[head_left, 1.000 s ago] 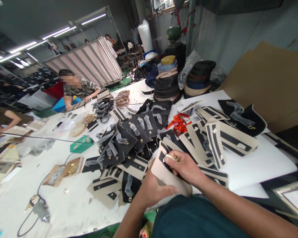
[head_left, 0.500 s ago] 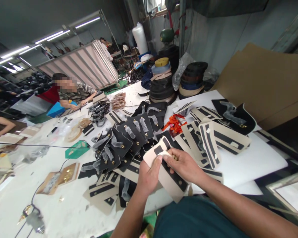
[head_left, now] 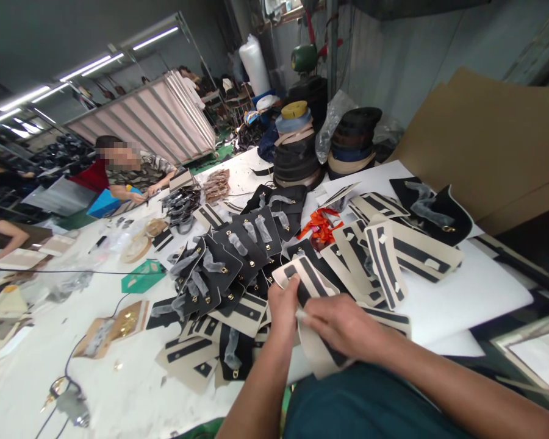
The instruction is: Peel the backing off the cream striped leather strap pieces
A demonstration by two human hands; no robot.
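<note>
In the head view, the black-striped beige panel [head_left: 307,279] sits over the white table [head_left: 141,378]'s near edge, left hand [head_left: 283,308] pinching its side, right hand [head_left: 341,320] curled across, grip unclear, looking light, bendy, best held by the edges.

White tube lights [head_left: 155,38] glare at the upper left against a dim grey ceiling, and a small window [head_left: 287,7] at the top adds brightness. The white bench [head_left: 132,384] is pale and evenly lit, with faint, soft shadows around the pieces [head_left: 190,360]; it falls dark beneath the cardboard [head_left: 498,140]. The right hand [head_left: 341,323] looks slightly blurred. The far left background is murky and soft. Wide-lens distortion stretches the edges, and pixelation masks one co-worker's head [head_left: 119,152].
</note>
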